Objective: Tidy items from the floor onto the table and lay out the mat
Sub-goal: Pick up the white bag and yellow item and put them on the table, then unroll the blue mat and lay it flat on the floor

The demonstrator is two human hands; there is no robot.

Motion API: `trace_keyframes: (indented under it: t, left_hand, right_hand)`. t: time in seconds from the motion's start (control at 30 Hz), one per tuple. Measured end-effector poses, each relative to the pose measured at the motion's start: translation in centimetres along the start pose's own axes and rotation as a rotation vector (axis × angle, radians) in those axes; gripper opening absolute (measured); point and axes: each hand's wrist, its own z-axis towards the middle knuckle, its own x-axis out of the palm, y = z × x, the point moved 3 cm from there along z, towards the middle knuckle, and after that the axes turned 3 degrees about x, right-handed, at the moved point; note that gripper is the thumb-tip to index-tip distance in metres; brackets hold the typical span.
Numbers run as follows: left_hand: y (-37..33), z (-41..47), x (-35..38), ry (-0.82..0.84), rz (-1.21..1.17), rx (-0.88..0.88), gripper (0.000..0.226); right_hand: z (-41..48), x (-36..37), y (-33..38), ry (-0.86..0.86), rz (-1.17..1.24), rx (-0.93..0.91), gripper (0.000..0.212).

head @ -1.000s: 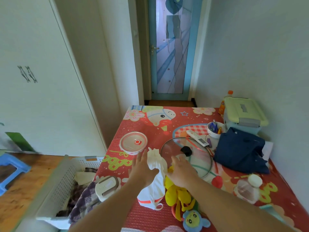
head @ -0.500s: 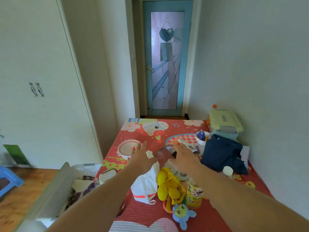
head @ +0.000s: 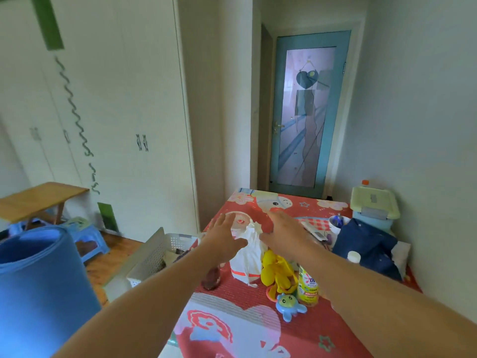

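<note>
A white bag (head: 247, 257) with an orange stripe stands on the table, which is covered by a red cartoon cloth (head: 304, 329). My left hand (head: 224, 239) hovers just left of the bag's twisted top, fingers spread, holding nothing. My right hand (head: 285, 235) hovers just right of it, fingers apart and empty too. A yellow plush toy (head: 276, 272), a blue toy (head: 290, 306) and a detergent bottle (head: 308, 282) sit beside the bag. A rolled blue mat (head: 38, 288) stands at the near left.
A white slatted basket (head: 152, 257) with clothes sits left of the table. At the far right lie a dark blue garment (head: 366, 246), a green-lidded box (head: 374, 202) and a white cup (head: 335, 223). A wooden table (head: 38, 200) and blue stools (head: 87, 236) stand far left.
My view has tilted up and turned left, bringing the rolled blue mat and wooden table into sight. Both hands have lifted off the bag's top and spread apart.
</note>
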Motion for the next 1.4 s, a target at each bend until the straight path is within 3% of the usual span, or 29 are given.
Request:
trace_keyframes:
  t: [0.17,0.57,0.77,0.9,1.13,1.4]
  left_hand:
    - [2.9,-4.6,-6.2,-0.099,-0.008,-0.12,0.082]
    - [19.9,-20.5,-21.0,-0.258,0.064,-0.372,0.08]
    - [30.0,-28.6,-26.1,-0.248,0.138,-0.484,0.081]
    - [36.4,-31.7,-27.4,-0.201,0.131,-0.588,0.083]
    - [45.8,-31.1,-27.9,-0.16,0.129,-0.648,0.082]
    - [55.4,-22.7,-27.2,-0.04,0.146,-0.607,0.084]
  right_hand:
    - [-1.1,-0.9,7.1,0.019,0.01,-0.143,0.067]
    - [-5.8,4.6,30.2,0.112,0.074,-0.414,0.071]
    - [-8.8,10.9,41.0,0.186,0.107,-0.479,0.07]
    - [-9.8,14.2,46.2,0.229,0.098,-0.518,0.056]
    - [-5.8,21.0,52.5,0.291,0.049,-0.575,0.061]
    - [4.6,31.3,57.7,0.391,0.035,-0.535,0.069]
